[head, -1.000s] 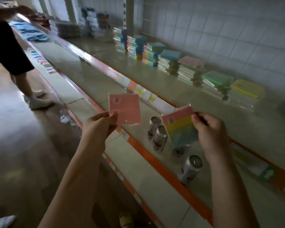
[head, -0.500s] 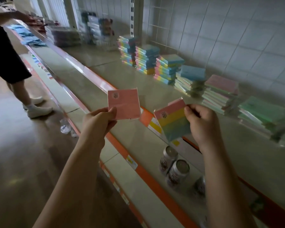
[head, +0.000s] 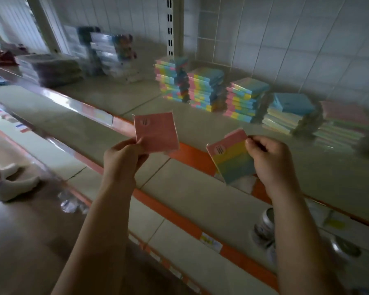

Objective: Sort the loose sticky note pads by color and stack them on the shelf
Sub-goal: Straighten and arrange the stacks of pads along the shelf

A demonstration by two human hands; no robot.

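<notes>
1. Hands raised side by side before a store shelf (head: pixel 136 107), well apart from each other; each holds one sticky note pad above the shelf's orange front edge (head: pixel 192 155).
2. Left hand (head: pixel 124 158) pinches the lower left corner of a pink pad (head: pixel 157 132) between thumb and curled fingers; the pad faces the camera, a small round label near its top left corner.
3. Right hand (head: pixel 268 160) grips the right side of a rainbow-striped pad (head: pixel 231 159), banded pink, yellow, green and blue, tilted with its top leaning right.
4. Stacked pads line the back of the shelf against the tiled wall (head: pixel 285 39): three rainbow stacks (head: pixel 207 88) in a row, then a stack topped with a blue pad (head: pixel 292 105), then one topped with a pink pad (head: pixel 345 112), blurred at the right edge.
5. Clear-wrapped packs (head: pixel 107 56) sit farther left along the same shelf; their contents are too blurred to tell.
6. Metal cans (head: pixel 266 226) stand on the lower shelf beneath the right forearm; another person's white shoes (head: pixel 15 184) show on the floor at the left.
</notes>
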